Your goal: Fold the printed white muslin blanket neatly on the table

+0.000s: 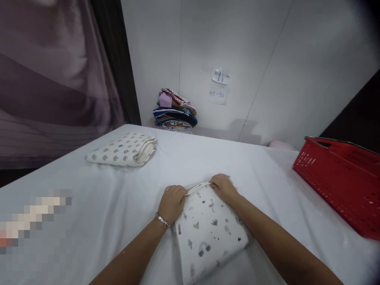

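Soft, even indoor light, faint shadows, bowed edges, dark right corners, and a pixelated lower-left patch.

Setting: a plain sorting or packing room for textiles, not a home. A large table (89, 206) under a white sheet stands against bare white wall panels (252, 47) with two handwritten paper notes (219, 85) taped up. A stack of folded clothes (175, 111) and a red plastic basket (341, 178) sit on it.

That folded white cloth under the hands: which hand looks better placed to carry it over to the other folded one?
Probably the left hand: it grips the printed cloth on the side nearer the folded cloth at far left.
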`<state>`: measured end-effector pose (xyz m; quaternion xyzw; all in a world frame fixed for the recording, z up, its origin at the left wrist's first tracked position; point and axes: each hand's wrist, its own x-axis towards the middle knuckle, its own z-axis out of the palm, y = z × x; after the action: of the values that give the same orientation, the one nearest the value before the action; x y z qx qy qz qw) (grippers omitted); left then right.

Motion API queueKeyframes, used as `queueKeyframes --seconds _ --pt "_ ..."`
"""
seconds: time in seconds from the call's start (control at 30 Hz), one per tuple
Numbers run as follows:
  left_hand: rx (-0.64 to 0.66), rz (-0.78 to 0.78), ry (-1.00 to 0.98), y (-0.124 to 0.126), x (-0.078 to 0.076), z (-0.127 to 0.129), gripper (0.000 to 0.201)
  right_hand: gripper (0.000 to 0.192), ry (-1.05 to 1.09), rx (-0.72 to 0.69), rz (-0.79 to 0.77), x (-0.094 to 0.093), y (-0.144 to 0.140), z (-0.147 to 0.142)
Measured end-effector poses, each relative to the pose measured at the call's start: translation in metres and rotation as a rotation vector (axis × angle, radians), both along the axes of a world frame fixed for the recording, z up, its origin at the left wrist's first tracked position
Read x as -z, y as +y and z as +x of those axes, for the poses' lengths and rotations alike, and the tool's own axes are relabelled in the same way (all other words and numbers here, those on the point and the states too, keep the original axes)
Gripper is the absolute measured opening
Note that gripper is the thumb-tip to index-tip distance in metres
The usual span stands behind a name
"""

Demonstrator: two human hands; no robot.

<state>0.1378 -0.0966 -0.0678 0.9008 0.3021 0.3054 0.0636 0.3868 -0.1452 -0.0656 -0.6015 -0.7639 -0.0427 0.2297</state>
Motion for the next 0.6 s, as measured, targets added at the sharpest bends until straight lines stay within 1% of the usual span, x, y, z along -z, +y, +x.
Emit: queueKeyframes --seconds 0.13,0.2,0.27,0.33,0.47,0.53,0.6 --pt "-0.048 -0.053 0.008 0.001 0.001 0.000 0.021 0.016 -0.046 0.011 -0.032 -0.007 0.003 0.000" --pt "-0.089 -0.086 0.026 0.001 0.000 -0.001 0.024 0.013 -0.061 0.014 -0.075 -0.011 0.004 0.000" --pt "-0.126 -0.139 0.034 0.004 0.000 -0.002 0.025 0.010 -0.053 0.028 -0.123 -0.015 0.006 0.000" --pt "-0.157 -0.215 0.001 0.009 0.000 -0.003 0.029 0.010 -0.027 0.060 -0.147 -0.016 0.009 -0.001" --pt "-0.239 -0.390 -0.124 0.020 0.004 -0.003 0.028 0.014 0.018 0.135 -0.155 -0.012 0.018 -0.006" --pt "-0.269 -0.424 -0.146 0.023 0.006 -0.003 0.027 0.017 0.015 0.158 -0.156 -0.008 0.022 -0.008" --pt "-0.279 -0.419 -0.153 0.024 0.007 -0.003 0.026 0.020 -0.006 0.173 -0.151 -0.004 0.024 -0.008"
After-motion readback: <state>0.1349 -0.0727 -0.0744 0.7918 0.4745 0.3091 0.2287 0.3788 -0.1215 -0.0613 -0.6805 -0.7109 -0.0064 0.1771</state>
